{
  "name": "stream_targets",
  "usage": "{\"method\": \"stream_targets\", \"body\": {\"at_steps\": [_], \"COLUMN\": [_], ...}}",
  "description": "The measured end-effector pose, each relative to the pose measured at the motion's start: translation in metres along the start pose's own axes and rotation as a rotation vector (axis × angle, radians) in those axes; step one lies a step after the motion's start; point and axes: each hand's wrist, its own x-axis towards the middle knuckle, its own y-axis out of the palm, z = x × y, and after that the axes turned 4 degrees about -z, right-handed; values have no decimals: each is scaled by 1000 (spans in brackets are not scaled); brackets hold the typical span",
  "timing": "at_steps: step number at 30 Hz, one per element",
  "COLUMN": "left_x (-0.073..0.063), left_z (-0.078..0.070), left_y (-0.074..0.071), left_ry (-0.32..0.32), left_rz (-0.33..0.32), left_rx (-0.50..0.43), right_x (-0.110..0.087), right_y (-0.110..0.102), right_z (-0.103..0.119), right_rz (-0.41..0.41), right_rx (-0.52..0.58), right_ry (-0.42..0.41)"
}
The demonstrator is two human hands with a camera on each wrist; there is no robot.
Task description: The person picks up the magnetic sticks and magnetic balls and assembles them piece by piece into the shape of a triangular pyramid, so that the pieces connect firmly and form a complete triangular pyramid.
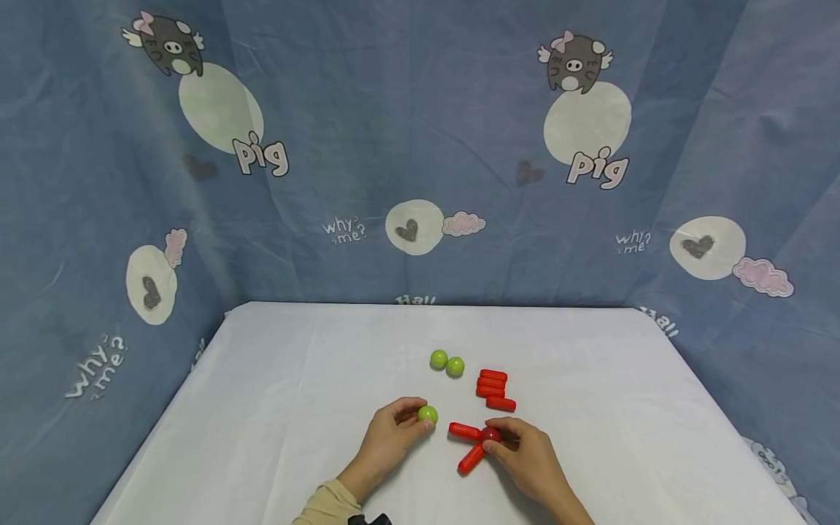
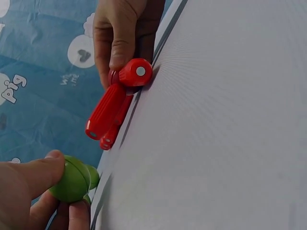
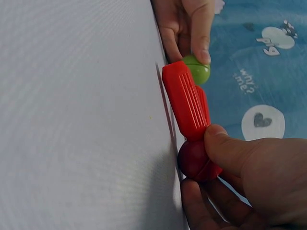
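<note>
The left hand [image 1: 390,436] is pinching a green ball [image 1: 428,414], the right hand [image 1: 530,453] a red ball [image 1: 490,435], at their fingertips.

The rods [image 1: 465,432] are bright red, patterned with parallel lengthwise grooves; their visible end discs [image 2: 140,71] are silver-white. The joining ball [image 1: 490,436] is a darker red than the rods. The other balls [image 1: 456,366] are lime green. The surface [image 1: 328,379] is uniform white. The backdrop [image 1: 420,109] is blue, printed with dark grey pigs [image 1: 574,64], pink bows [image 1: 144,21], pale ovals [image 1: 587,124], grey hearts [image 1: 407,230], pink clouds [image 1: 464,224] and whitish lettering [image 1: 598,168]. The sleeve [image 1: 328,503] is tan.
</note>
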Motion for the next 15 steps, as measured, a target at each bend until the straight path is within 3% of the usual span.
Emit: {"method": "stream_targets", "body": {"at_steps": [15], "left_x": [0], "left_z": [0], "left_y": [4], "left_ry": [9], "left_rz": [17], "left_rx": [-12], "right_x": [0], "right_y": [1], "right_z": [-1], "right_rz": [-2], "right_rx": [3], "right_ry": [-4]}}
